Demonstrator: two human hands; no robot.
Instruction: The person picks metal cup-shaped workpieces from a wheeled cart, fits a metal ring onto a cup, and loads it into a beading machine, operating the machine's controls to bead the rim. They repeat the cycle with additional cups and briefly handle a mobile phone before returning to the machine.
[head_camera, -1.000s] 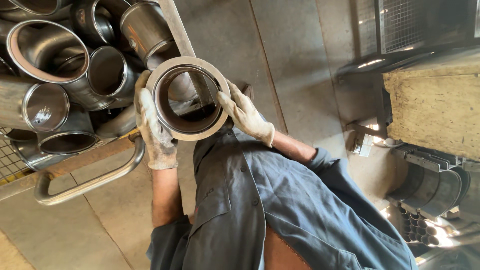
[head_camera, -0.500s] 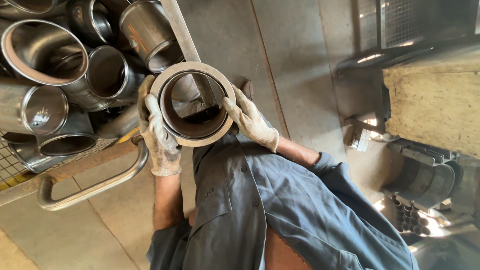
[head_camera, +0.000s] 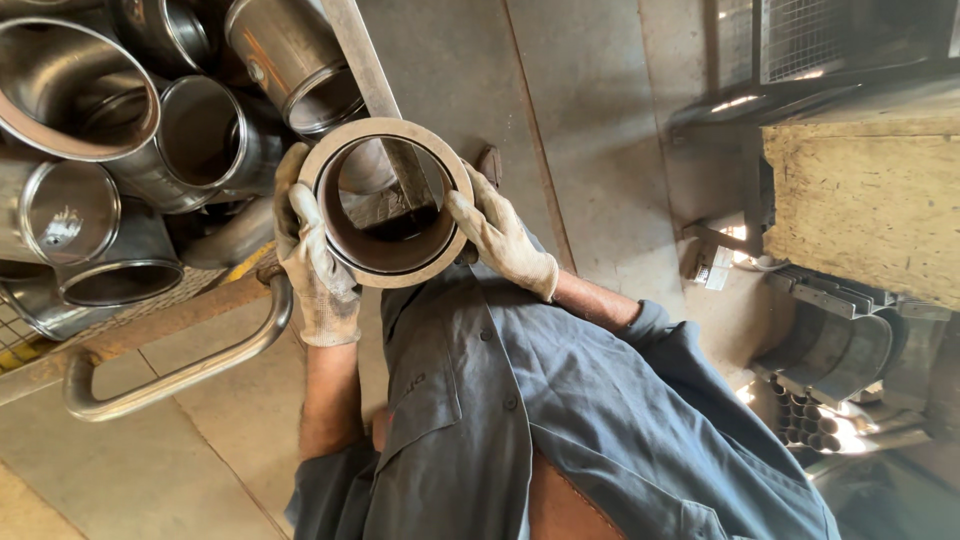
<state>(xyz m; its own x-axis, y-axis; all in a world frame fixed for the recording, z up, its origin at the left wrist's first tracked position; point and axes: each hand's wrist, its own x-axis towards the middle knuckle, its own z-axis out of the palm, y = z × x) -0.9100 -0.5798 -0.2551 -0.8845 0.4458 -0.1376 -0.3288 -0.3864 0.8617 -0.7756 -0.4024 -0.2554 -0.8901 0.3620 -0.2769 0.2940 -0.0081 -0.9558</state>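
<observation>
I hold a short steel pipe section with a wide flat flange (head_camera: 400, 127) in front of my chest, its open end facing me. My left hand (head_camera: 312, 270), in a worn light glove, grips the flange's left edge. On the right edge my gloved right hand (head_camera: 503, 243) has its fingers over the rim. Through the bore I see a metal bar and the floor. Below the hands is my blue work shirt (head_camera: 560, 420).
A cart (head_camera: 130, 330) at the upper left holds several shiny steel pipe sections (head_camera: 200, 130); its tubular handle (head_camera: 170, 378) juts toward me. A chipboard-topped bench (head_camera: 860, 200) stands at the right, with a bundle of small tubes (head_camera: 800, 415) below it. The floor is concrete.
Both hands keep their grip on the flanged section. It has shifted slightly down and right in the view, and my right fingers have slid a little along the rim.
</observation>
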